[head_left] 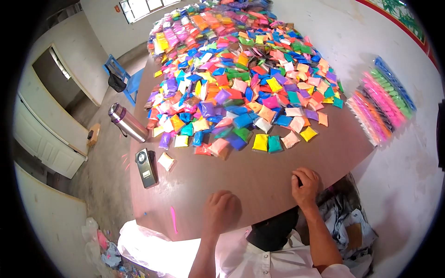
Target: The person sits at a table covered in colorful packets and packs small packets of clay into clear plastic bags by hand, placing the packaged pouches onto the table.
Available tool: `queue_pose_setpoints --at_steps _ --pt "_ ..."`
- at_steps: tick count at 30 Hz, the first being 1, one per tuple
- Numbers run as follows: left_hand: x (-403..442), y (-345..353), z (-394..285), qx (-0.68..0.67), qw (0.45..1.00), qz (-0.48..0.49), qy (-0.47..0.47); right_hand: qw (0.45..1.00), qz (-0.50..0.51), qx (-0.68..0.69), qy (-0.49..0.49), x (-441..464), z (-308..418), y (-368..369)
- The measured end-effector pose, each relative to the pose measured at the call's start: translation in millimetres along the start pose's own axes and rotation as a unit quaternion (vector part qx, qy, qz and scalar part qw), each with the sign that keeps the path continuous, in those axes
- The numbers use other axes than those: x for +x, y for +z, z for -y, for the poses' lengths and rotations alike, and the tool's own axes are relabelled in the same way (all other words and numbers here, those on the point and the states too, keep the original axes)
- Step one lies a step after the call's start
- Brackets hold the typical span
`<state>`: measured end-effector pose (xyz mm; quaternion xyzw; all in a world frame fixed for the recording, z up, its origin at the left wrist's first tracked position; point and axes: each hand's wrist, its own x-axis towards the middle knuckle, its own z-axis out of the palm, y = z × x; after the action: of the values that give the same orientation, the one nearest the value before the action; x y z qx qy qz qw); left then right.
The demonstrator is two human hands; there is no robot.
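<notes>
My left hand rests on the near edge of the brown table, its fingers curled into a loose fist with nothing visible in it. To its right, my right hand lies on the tabletop, also curled. A dark gap shows between thumb and fingers, and I see no object there. Beyond both hands spreads a big heap of small colourful packets. Nearest the hands are a yellow packet, a teal packet and a peach packet. Neither hand touches them.
A steel thermos and a dark box-shaped device stand at the table's left, beside a cream packet. A pink plastic stick lies near the front edge. Bagged colourful strips sit at the right. A blue chair stands behind.
</notes>
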<state>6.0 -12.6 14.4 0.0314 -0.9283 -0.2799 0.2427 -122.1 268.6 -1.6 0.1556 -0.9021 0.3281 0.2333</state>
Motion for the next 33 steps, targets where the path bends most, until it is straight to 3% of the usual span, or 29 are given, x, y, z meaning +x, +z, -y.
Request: queue_pose_setpoints --at_steps 18,21,23,26,29,33 --pt "0 0 4 0.002 1.000 0.001 0.006 1.000 0.020 -0.016 -0.004 1 2 -2" --pt "6 -5 7 -0.040 0.999 0.002 -0.014 1.000 0.025 -0.015 0.001 0 -1 -1" --pt "14 -9 10 -0.148 0.978 0.059 -0.135 1.000 0.013 -0.019 -0.004 0 0 0" --pt "44 -10 15 -0.190 0.968 0.004 -0.166 1.000 0.000 -0.017 -0.011 1 0 0" --pt "78 -7 31 -0.184 0.967 -0.047 -0.171 1.000 0.010 -0.005 -0.002 3 -1 -1" --pt "125 -4 58 -0.140 0.970 -0.044 -0.196 1.000 0.011 -0.012 0.002 3 -1 -1"
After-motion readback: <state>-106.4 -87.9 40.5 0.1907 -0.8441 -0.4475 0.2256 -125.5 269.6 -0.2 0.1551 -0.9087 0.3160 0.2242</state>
